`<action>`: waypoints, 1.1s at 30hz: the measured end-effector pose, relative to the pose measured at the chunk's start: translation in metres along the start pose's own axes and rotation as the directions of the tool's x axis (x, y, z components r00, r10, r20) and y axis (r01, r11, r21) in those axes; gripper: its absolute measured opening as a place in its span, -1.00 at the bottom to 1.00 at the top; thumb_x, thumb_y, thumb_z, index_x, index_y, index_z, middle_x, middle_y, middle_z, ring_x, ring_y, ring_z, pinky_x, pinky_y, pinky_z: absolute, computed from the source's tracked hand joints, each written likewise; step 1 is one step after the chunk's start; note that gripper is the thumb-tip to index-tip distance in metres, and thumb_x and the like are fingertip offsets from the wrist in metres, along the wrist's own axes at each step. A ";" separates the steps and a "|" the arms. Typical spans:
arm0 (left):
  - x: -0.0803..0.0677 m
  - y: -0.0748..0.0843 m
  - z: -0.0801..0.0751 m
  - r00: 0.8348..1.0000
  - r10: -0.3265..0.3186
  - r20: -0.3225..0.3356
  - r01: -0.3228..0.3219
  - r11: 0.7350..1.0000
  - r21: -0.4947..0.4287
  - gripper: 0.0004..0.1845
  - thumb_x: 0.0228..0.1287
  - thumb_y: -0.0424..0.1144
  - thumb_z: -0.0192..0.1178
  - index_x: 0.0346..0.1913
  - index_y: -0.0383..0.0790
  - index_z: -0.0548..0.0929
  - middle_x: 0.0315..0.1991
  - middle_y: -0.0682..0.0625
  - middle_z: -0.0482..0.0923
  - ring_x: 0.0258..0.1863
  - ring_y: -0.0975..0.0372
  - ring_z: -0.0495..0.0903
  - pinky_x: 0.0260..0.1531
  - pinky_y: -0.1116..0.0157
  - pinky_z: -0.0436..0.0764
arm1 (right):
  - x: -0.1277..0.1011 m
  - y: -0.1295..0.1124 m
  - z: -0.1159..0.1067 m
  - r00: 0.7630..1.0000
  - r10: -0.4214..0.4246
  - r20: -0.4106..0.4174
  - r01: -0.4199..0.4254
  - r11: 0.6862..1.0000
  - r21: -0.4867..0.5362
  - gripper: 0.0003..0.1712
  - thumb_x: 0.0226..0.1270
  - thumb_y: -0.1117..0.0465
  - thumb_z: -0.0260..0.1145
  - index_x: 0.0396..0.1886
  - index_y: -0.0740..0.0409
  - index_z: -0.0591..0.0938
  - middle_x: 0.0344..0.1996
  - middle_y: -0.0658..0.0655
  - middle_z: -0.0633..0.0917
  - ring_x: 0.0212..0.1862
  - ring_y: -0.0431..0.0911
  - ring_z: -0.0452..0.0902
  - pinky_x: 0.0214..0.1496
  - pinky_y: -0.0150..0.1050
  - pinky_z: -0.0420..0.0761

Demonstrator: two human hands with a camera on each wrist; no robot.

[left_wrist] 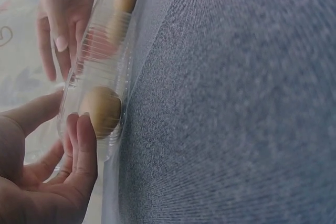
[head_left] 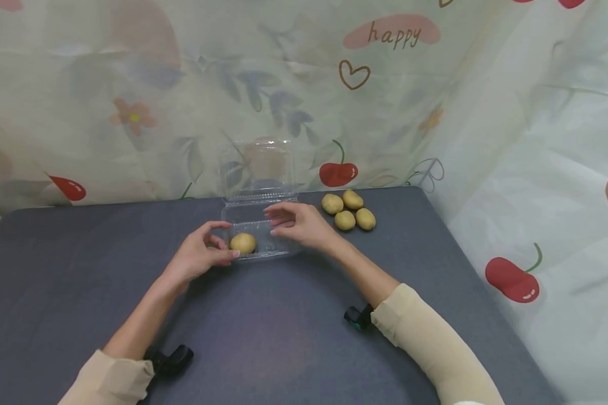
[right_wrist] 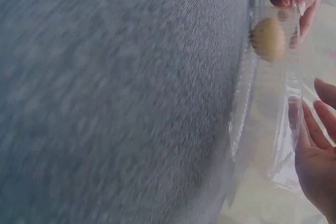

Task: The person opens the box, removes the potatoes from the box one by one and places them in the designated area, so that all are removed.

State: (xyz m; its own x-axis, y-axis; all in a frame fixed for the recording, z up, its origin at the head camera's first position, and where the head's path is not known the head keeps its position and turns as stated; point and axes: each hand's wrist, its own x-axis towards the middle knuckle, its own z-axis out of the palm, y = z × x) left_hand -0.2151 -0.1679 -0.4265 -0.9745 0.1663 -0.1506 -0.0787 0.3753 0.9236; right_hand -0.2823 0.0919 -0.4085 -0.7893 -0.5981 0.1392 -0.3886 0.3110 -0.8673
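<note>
A clear plastic clamshell box (head_left: 263, 228) lies on the table with its lid (head_left: 255, 169) raised at the back. One potato (head_left: 243, 243) sits at the left end of its base. My left hand (head_left: 202, 252) grips the box at that end, its thumb at the front wall beside the potato. My right hand (head_left: 301, 225) hovers over the right part of the box, fingers loosely extended and holding nothing. In the right wrist view the right hand (right_wrist: 320, 156) appears close to the clear wall. Several loose potatoes (head_left: 345, 220) are grouped right of the box.
A dark grey cloth covers the table (head_left: 273, 332). Behind it hangs a printed curtain (head_left: 192, 101), with another pale sheet (head_left: 562, 169) along the right side. A thin looped cord (head_left: 430, 171) is at the back right corner. Black wrist devices show below both sleeves.
</note>
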 end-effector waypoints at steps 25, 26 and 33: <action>0.000 0.001 -0.001 1.000 -0.016 0.019 0.016 1.000 -0.012 -0.23 0.23 -0.26 0.42 0.44 -0.20 0.28 -0.36 -0.12 0.59 -0.34 0.07 0.69 -0.18 0.14 0.72 | 0.034 0.002 0.028 0.974 0.127 0.185 -0.113 0.990 -0.083 -0.42 0.19 0.37 0.49 0.23 0.25 0.58 0.13 0.21 0.65 0.10 -0.04 0.65 -0.02 -0.40 0.66; 0.000 0.001 -0.001 1.000 -0.017 0.019 0.017 1.000 -0.015 -0.23 0.23 -0.26 0.42 0.44 -0.20 0.27 -0.36 -0.12 0.59 -0.34 0.07 0.69 -0.18 0.14 0.72 | 0.035 0.002 0.029 0.973 0.129 0.191 -0.115 0.990 -0.086 -0.43 0.20 0.37 0.48 0.23 0.24 0.58 0.13 0.20 0.66 0.09 -0.05 0.65 -0.02 -0.40 0.66; 0.001 0.001 -0.001 0.999 -0.029 0.026 0.030 0.999 -0.030 -0.21 0.23 -0.27 0.42 0.45 -0.21 0.25 -0.37 -0.12 0.59 -0.35 0.08 0.69 -0.17 0.14 0.72 | 0.038 0.002 0.035 0.958 0.146 0.247 -0.119 0.986 -0.120 -0.43 0.22 0.31 0.49 0.25 0.21 0.58 0.14 0.14 0.65 0.10 -0.10 0.64 0.00 -0.41 0.65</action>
State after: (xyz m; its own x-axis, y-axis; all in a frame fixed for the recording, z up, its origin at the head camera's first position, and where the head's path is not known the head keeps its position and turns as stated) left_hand -0.2163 -0.1687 -0.4253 -0.9661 0.1785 -0.1864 -0.1141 0.3522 0.9289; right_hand -0.2961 0.0445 -0.4212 -0.6952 -0.7102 -0.1112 -0.3459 0.4661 -0.8143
